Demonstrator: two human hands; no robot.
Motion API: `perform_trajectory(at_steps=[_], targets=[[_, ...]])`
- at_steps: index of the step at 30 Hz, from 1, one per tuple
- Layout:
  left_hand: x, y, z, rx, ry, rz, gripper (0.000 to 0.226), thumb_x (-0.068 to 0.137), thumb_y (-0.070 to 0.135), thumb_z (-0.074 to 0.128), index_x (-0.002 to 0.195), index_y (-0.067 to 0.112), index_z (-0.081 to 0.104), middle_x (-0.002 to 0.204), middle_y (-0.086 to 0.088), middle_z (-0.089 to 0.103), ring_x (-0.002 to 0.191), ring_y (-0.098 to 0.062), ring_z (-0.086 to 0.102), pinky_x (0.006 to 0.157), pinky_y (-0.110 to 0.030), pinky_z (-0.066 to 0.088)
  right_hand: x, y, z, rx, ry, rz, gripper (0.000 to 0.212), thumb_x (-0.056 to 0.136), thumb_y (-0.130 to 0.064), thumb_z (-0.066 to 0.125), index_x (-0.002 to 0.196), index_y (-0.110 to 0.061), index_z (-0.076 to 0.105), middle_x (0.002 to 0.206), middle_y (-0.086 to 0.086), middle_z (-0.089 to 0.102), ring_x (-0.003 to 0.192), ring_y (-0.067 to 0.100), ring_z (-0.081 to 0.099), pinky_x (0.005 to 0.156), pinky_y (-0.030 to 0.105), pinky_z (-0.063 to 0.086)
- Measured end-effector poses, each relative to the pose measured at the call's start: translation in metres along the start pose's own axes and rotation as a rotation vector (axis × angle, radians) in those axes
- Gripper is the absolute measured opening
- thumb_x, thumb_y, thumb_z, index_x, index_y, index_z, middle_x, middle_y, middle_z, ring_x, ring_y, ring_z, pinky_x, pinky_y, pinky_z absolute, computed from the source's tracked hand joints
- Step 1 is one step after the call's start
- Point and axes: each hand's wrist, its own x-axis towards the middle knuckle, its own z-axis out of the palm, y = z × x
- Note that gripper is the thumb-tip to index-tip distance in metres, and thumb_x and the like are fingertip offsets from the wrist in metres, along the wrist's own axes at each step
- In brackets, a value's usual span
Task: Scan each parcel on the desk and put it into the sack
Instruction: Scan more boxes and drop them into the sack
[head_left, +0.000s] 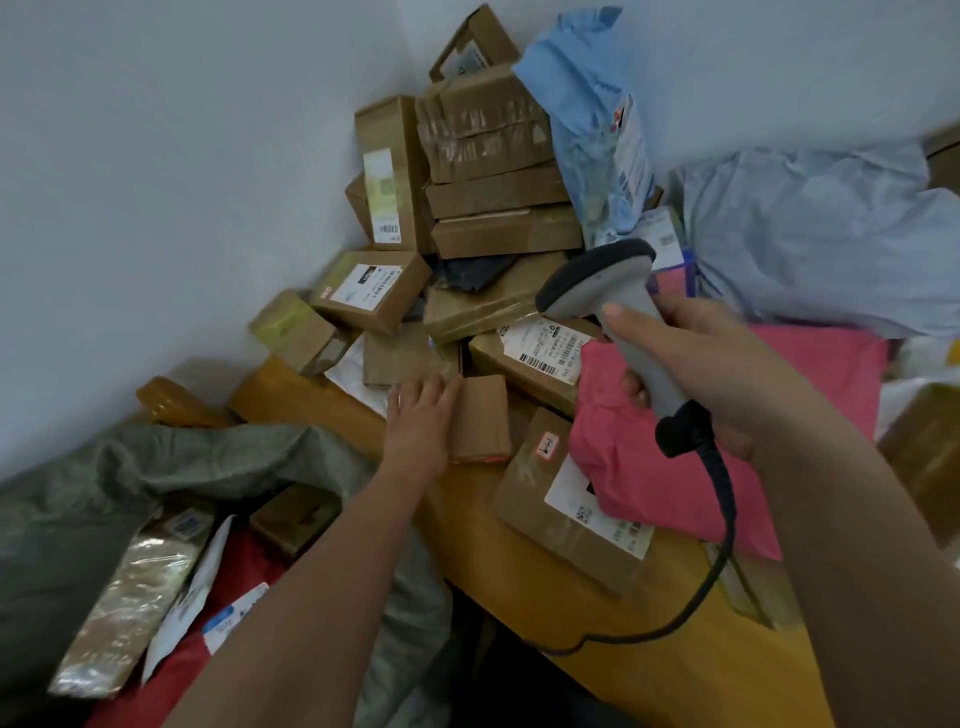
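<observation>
Looks like a makeshift parcel sorting corner in a plain room. Bare white walls (182, 156) meet at 12 o'clock. Taped cardboard boxes (488, 156) with shipping labels heaped on a wooden desk (675, 639), poly mailers (810, 234) at 2 o'clock, corded barcode scanner (613, 312), grey-green sack (104, 493) at 8 o'clock.

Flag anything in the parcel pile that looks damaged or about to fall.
The crumpled, tape-wrapped cardboard box high in the stack by the wall looks crushed and wrinkled. A small brown box at the pile's left edge sits tilted, overhanging the wooden desk, and may slide off. Nothing looks spilled.
</observation>
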Motion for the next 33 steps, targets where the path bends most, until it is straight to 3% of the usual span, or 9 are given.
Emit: perform_trajectory(at_steps=[3, 5, 8, 10, 12, 17, 26, 31, 33], targets=[[-0.001, -0.002, -0.009, -0.149, -0.082, -0.072, 0.117, 0.066, 0.044, 0.084, 0.154, 0.023, 0.01, 0.154, -0.006, 0.018, 0.144, -0.029, 0.02, 0.121, -0.049, 0.01, 0.006, 0.0, -0.003, 0.029, 0.007, 0.016, 0.024, 0.095, -0.03, 0.061, 0.103, -0.007, 0.062, 0.065, 0.003, 0.055, 0.05, 0.009, 0.055, 0.046, 0.022, 0.046], [-0.009, -0.004, -0.03, -0.443, -0.167, -0.211, 0.117, 0.062, 0.047, 0.087, 0.153, 0.019, 0.018, 0.149, -0.006, 0.027, 0.136, -0.027, 0.033, 0.115, -0.043, 0.031, 0.008, -0.001, -0.004, 0.069, 0.017, 0.026, 0.025, 0.095, -0.029, 0.062, 0.107, -0.007, 0.063, 0.074, 0.006, 0.056, 0.051, 0.01, 0.055, 0.047, 0.022, 0.046], [-0.03, -0.009, -0.064, -1.026, -0.281, -0.381, 0.089, 0.067, 0.045, 0.083, 0.142, 0.02, 0.041, 0.125, 0.004, 0.053, 0.106, -0.018, 0.058, 0.086, -0.032, 0.052, 0.006, -0.002, -0.001, 0.133, 0.063, 0.036, 0.025, 0.094, -0.027, 0.064, 0.111, -0.009, 0.062, 0.087, 0.008, 0.059, 0.052, 0.009, 0.056, 0.049, 0.025, 0.046], [-0.046, -0.015, -0.078, -1.37, -0.336, -0.427, 0.074, 0.071, 0.049, 0.077, 0.134, 0.017, 0.052, 0.115, -0.004, 0.068, 0.102, -0.024, 0.065, 0.087, -0.041, 0.055, 0.001, -0.002, 0.005, 0.18, 0.101, 0.037, 0.027, 0.094, -0.024, 0.065, 0.114, -0.007, 0.06, 0.092, 0.009, 0.06, 0.048, 0.006, 0.055, 0.047, 0.024, 0.046], [-0.061, -0.019, -0.087, -1.696, -0.354, -0.375, 0.056, 0.083, 0.047, 0.067, 0.13, 0.019, 0.055, 0.116, -0.012, 0.069, 0.11, -0.032, 0.064, 0.09, -0.048, 0.053, -0.007, 0.0, 0.014, 0.213, 0.136, 0.037, 0.029, 0.093, -0.02, 0.066, 0.116, -0.004, 0.058, 0.086, 0.009, 0.058, 0.043, 0.003, 0.054, 0.043, 0.023, 0.045], [-0.097, -0.015, -0.104, -2.148, -0.407, -0.045, 0.063, 0.09, 0.054, 0.05, 0.14, 0.015, 0.051, 0.137, -0.02, 0.056, 0.126, -0.041, 0.052, 0.101, -0.057, 0.045, -0.033, 0.002, 0.035, 0.309, 0.182, 0.013, 0.042, 0.086, -0.015, 0.074, 0.124, -0.006, 0.055, 0.081, 0.006, 0.06, 0.046, 0.006, 0.057, 0.044, 0.023, 0.046], [-0.163, 0.0, -0.114, -2.119, -0.279, 0.095, 0.047, 0.092, 0.017, 0.043, 0.139, 0.012, 0.047, 0.135, -0.015, 0.058, 0.116, -0.035, 0.061, 0.083, -0.049, 0.056, -0.108, 0.015, 0.058, 0.259, 0.179, -0.101, 0.055, 0.08, -0.017, 0.081, 0.125, -0.011, 0.049, 0.101, 0.013, 0.066, 0.061, 0.012, 0.059, 0.045, 0.02, 0.046], [-0.2, 0.008, -0.111, -1.917, -0.289, 0.102, 0.067, 0.086, 0.065, 0.047, 0.134, 0.019, 0.056, 0.135, -0.008, 0.06, 0.125, -0.034, 0.055, 0.105, -0.051, 0.041, -0.146, 0.029, 0.06, 0.164, 0.229, -0.145, 0.064, 0.078, -0.017, 0.082, 0.131, -0.012, 0.046, 0.106, 0.013, 0.064, 0.063, 0.012, 0.06, 0.046, 0.021, 0.046], [-0.212, 0.011, -0.113, -1.758, -0.299, 0.16, 0.061, 0.083, 0.063, 0.056, 0.131, 0.025, 0.058, 0.129, -0.006, 0.065, 0.123, -0.03, 0.058, 0.104, -0.049, 0.041, -0.159, 0.03, 0.058, 0.144, 0.242, -0.158, 0.059, 0.079, -0.017, 0.082, 0.126, -0.014, 0.046, 0.101, 0.012, 0.064, 0.061, 0.012, 0.059, 0.047, 0.023, 0.046]])
